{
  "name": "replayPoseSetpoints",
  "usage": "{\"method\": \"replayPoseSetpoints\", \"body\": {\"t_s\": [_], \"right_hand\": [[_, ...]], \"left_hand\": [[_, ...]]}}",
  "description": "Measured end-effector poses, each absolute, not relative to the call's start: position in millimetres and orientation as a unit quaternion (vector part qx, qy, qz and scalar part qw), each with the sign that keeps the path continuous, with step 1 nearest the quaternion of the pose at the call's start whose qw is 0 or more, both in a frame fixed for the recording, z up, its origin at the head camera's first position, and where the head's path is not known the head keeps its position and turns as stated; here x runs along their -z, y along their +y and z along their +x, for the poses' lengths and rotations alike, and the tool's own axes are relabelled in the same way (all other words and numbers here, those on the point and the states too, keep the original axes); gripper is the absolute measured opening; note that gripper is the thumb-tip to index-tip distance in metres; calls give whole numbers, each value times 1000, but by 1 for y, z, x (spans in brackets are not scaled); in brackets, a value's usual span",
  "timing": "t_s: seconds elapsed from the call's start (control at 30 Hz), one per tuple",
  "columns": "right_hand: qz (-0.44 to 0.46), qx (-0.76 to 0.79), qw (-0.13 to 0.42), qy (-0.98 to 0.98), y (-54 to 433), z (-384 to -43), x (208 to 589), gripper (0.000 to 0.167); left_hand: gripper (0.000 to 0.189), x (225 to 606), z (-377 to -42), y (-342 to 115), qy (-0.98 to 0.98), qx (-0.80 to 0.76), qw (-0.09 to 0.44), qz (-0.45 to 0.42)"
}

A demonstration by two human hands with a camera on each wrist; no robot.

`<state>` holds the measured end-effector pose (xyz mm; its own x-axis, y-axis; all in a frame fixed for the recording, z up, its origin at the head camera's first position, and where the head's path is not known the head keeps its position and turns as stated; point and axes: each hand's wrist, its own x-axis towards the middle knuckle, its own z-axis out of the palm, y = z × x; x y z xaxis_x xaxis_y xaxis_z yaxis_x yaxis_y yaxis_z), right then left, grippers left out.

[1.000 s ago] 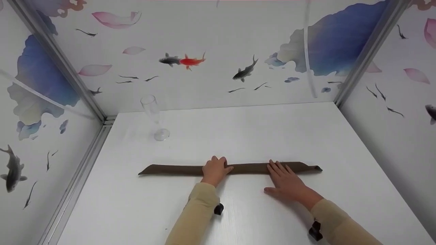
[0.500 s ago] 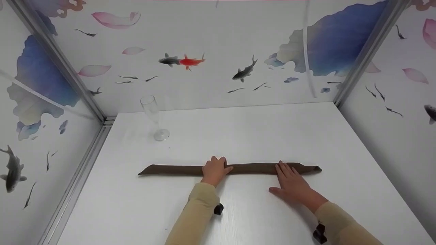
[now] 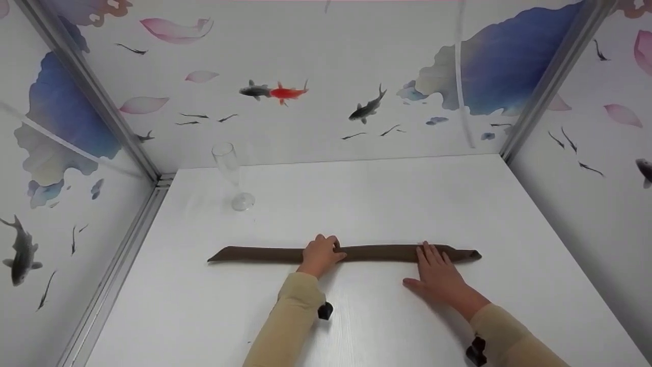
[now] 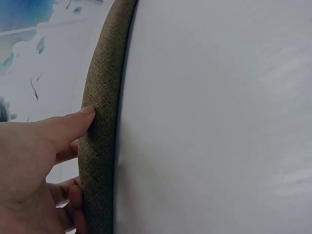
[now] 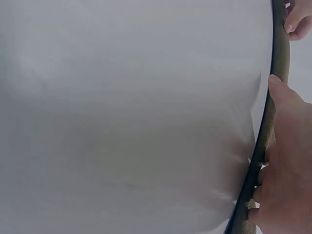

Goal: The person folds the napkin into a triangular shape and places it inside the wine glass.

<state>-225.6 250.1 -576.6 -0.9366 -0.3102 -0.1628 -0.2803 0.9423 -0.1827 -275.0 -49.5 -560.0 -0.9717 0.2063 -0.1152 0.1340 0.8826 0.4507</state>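
Note:
A long strip of folded or rolled brown cloth (image 3: 377,253) lies left to right across the white table. Near its middle, my left hand (image 3: 321,255) holds it, fingers bent over the strip. In the left wrist view, that thumb presses on the woven cloth (image 4: 105,92), and the curled fingers are partly hidden. Farther right, my right hand (image 3: 440,279) rests on the strip with straight fingers, thumb spread apart on the table side. Both hands (image 5: 295,146) touch the cloth in the right wrist view. The strip's ends taper to points, the right one showing folded layers.
A clear champagne flute (image 3: 230,165) stands upright at the back left of the table (image 3: 387,199). White panels (image 3: 316,46) printed with fish and petals close off the back and both sides, joined by metal posts (image 3: 109,97).
My right hand has slid a little to the right along the cloth, its fingers still straight. My left hand has stayed almost in place, and the strip lies as before.

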Motion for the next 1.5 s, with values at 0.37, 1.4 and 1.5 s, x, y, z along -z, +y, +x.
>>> {"method": "replayPoseSetpoints", "body": {"t_s": [0.37,1.4,1.5], "right_hand": [[-175,65,64,980,226,-230,574,92],[-301,43,77,949,165,-225,574,99],[-302,34,78,950,163,-225,572,99]], "left_hand": [[28,559,-273,-32,975,-198,69,72],[28,556,-264,-2,977,-187,67,80],[28,553,-265,-9,977,-183,71,83]]}}
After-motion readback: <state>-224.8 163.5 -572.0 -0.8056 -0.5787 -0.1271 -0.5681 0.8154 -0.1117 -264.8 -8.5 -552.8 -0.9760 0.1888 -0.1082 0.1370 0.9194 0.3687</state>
